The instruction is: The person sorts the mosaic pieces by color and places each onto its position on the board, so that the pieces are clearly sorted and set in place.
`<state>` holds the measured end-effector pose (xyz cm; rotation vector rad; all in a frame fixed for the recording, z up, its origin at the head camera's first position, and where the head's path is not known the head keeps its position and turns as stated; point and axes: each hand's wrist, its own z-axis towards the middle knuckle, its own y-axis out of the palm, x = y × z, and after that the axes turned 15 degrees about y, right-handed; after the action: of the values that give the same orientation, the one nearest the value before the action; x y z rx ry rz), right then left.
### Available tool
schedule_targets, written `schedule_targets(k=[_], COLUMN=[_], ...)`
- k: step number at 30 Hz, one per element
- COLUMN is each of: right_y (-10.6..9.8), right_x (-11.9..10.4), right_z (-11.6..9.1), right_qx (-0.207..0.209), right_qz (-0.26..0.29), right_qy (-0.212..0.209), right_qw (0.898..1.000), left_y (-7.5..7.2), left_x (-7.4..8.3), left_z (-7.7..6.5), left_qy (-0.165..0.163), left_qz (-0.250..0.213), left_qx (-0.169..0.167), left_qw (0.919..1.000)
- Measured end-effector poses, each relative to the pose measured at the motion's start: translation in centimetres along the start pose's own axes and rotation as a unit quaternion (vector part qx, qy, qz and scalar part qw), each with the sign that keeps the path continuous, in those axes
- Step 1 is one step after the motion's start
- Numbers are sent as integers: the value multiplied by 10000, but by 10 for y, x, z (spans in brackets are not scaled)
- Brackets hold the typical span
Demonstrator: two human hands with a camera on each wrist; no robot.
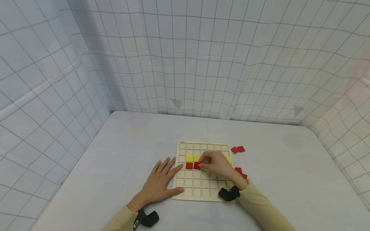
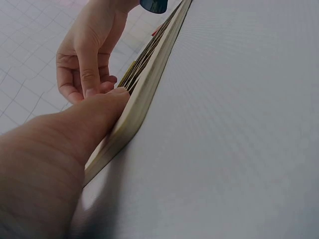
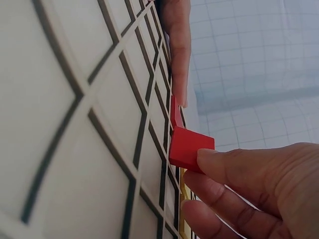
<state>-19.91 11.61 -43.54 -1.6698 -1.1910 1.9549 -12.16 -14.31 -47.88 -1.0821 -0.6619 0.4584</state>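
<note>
My right hand (image 1: 215, 163) pinches a red square tile (image 3: 192, 148) between thumb and fingers, tilted at a cell of the wooden grid board (image 1: 196, 192). Just left of it, another red tile (image 1: 189, 166) lies in a cell. Yellow tiles (image 1: 189, 158) sit in the row behind, partly hidden by the right hand. Flat at the board's left edge rests my left hand (image 1: 157, 184), fingers spread and straight. Its thumb (image 2: 112, 102) lies over the board's rim in the left wrist view.
Two loose red tiles (image 1: 241, 149) lie on the white table beyond the board's right edge. More red tiles (image 1: 238, 170) lie beside the right wrist, partly covered by it. A grid-patterned white curtain (image 1: 188, 64) surrounds the table at the back and sides.
</note>
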Motion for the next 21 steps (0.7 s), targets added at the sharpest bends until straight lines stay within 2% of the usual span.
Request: schedule_targets(k=[12,21], right_y=[2,2], right_x=[0,-1], right_z=[0,2], right_qx=[-29,246], right_qz=[-188,-544], right_qy=[290,197], right_qw=[9994,9980], left_y=[2,1], left_x=[-1,-1], left_z=[0,1], left_qy=[-45,-54], left_qz=[31,10], left_qx=[-57,-39], left_qw=[10000,10000])
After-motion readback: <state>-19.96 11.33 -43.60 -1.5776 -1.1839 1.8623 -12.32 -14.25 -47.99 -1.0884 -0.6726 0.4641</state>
